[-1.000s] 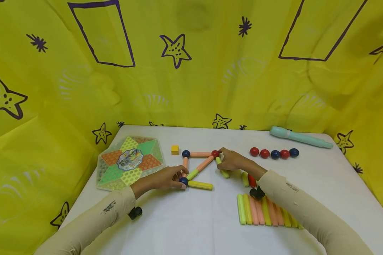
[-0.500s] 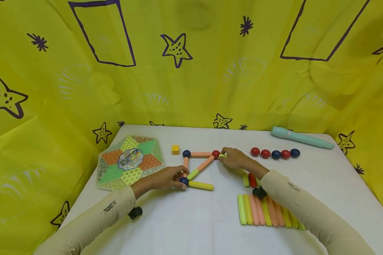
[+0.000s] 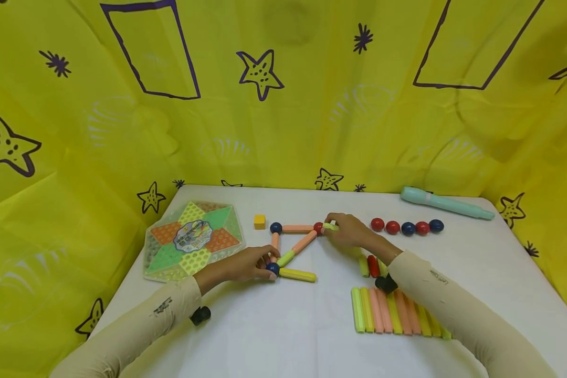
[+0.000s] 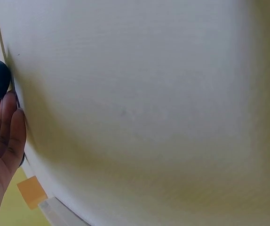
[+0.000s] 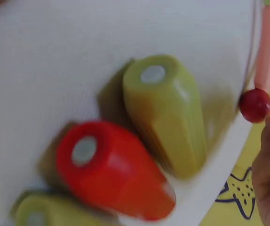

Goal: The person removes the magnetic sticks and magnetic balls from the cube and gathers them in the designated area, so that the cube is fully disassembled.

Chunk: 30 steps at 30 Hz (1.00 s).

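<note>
A flat frame of magnetic rods and balls lies on the table, with pink rods joining a far blue ball, a red ball and a near blue ball. My left hand holds the near blue ball between thumb and fingers. From that ball a yellow rod points right, and a pink and green diagonal runs to the red ball. Beside the red ball, my right hand pinches a light green rod, its end right at the ball; the fingers partly hide it.
Right of my right hand lies a row of red and blue balls, with a mint-green tube behind. Short rods and a row of longer rods lie under my right forearm. A hexagonal box and yellow cube stand left.
The light green rod has swung from slanting down towards me to pointing right from the red ball. My right hand has shifted slightly with it; my left hand stays still.
</note>
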Tool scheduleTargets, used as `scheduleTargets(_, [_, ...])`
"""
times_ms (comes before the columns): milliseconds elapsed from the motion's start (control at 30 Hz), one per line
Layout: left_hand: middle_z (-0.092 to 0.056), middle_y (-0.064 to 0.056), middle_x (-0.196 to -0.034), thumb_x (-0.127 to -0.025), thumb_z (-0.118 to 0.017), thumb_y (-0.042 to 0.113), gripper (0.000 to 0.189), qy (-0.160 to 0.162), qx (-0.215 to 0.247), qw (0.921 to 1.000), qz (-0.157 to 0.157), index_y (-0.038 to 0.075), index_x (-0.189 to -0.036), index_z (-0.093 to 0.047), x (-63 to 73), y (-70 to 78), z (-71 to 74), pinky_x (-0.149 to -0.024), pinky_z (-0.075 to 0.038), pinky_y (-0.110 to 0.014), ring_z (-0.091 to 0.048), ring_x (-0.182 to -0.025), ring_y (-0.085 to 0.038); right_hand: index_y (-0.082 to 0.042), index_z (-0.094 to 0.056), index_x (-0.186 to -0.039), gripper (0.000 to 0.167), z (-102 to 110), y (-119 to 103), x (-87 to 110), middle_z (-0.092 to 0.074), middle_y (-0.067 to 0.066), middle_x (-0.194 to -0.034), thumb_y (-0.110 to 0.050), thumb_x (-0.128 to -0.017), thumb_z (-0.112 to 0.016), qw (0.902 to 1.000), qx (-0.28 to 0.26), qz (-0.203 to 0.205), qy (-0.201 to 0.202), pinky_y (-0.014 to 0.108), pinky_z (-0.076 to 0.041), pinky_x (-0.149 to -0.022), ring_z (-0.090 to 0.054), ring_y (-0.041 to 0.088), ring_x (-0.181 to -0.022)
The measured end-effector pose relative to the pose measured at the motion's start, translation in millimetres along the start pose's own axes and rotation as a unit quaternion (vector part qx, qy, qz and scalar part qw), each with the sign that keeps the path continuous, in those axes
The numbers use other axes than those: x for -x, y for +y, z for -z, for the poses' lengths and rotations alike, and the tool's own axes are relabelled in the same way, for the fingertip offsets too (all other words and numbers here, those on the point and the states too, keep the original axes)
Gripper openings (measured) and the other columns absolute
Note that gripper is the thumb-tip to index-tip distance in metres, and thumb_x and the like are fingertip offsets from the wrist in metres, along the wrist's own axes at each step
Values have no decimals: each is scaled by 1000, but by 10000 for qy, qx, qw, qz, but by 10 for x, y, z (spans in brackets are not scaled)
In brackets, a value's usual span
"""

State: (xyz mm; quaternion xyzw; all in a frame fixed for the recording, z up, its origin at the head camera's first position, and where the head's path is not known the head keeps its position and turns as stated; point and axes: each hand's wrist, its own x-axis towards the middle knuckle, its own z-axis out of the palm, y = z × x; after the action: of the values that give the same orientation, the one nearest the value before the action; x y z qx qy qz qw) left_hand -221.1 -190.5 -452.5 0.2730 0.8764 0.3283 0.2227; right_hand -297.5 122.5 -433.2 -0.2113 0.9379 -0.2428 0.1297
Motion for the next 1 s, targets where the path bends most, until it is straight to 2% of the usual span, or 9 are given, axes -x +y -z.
scheduleTargets(67, [-66,-4,-108,-92,-75,27,46,-8,-7,10000,14,10,-130,-56,-3,-4,-5,-84,-52,-28,-61,-94,-12,-5,-61,-127,33,61,38,50,-67,18,-117,-24,-100,-59,9994,-216,197,-188,46,-52,-87,-62,28,-99])
scheduleTargets(133, [-66,-4,-108,-92,-75,27,46,-4,-20,10000,17,10,-130,-56,-6,-11,-11,-84,-52,-27,-61,-94,-12,0,-58,-130,35,133,81,114,-68,16,-110,-20,-101,-59,9971,-547,341,-403,41,-53,-82,-62,25,-92])
scheduleTargets(200, [-66,-5,-108,-92,-75,27,46,11,-23,10000,3,10,-130,-55,-6,-16,-15,-85,-52,-27,-61,-94,-11,4,-59,-128,34,209,129,197,-68,14,-101,-17,-102,-58,9936,-848,505,-554,36,-53,-77,-62,22,-86])
scheduleTargets(267, [-66,-4,-108,-92,-75,27,46,28,-41,10000,-16,11,-130,-55,-2,-18,-17,-85,-52,-27,-61,-94,-11,5,-61,-126,33,280,178,304,-69,14,-100,-18,-103,-57,9893,-1132,668,-639,33,-53,-77,-63,22,-86])
scheduleTargets(467, [-66,-5,-108,-92,-76,26,45,51,-7,10000,-39,11,-129,-56,11,7,-18,-85,-52,-28,-61,-93,-12,-3,-65,-126,34,458,366,719,-68,11,-113,-27,-105,-55,9895,-938,1032,-369,32,-52,-81,-62,20,-96])
scheduleTargets(567, [-66,-6,-109,-92,-76,27,45,45,25,10000,-6,11,-129,-56,16,15,-21,-85,-52,-30,-61,-94,-13,-4,-62,-132,36,536,482,967,-67,10,-113,-26,-104,-56,9910,-883,932,-378,29,-52,-75,-59,16,-93])
scheduleTargets(767, [-66,-7,-109,-91,-76,28,47,31,32,10000,-14,10,-129,-56,16,6,-27,-85,-52,-31,-62,-96,-14,4,-52,-139,46,675,823,1468,-64,13,-112,-19,-101,-62,9899,-892,800,-758,25,-52,-71,-58,9,-86])
scheduleTargets(867, [-66,-7,-109,-91,-76,28,47,29,67,10000,-28,10,-130,-55,17,4,-25,-86,-52,-31,-62,-96,-14,5,-50,-135,43,719,1061,1692,-60,12,-104,-15,-100,-63,9895,-1154,581,-654,26,-51,-64,-56,10,-75])
scheduleTargets(1000, [-66,-6,-109,-92,-76,27,46,33,66,10000,-57,11,-130,-55,18,0,-21,-85,-53,-31,-62,-96,-14,1,-52,-127,31,745,1421,1991,-59,9,-96,-11,-100,-62,9903,-1337,266,-287,27,-47,-53,-52,15,-61])
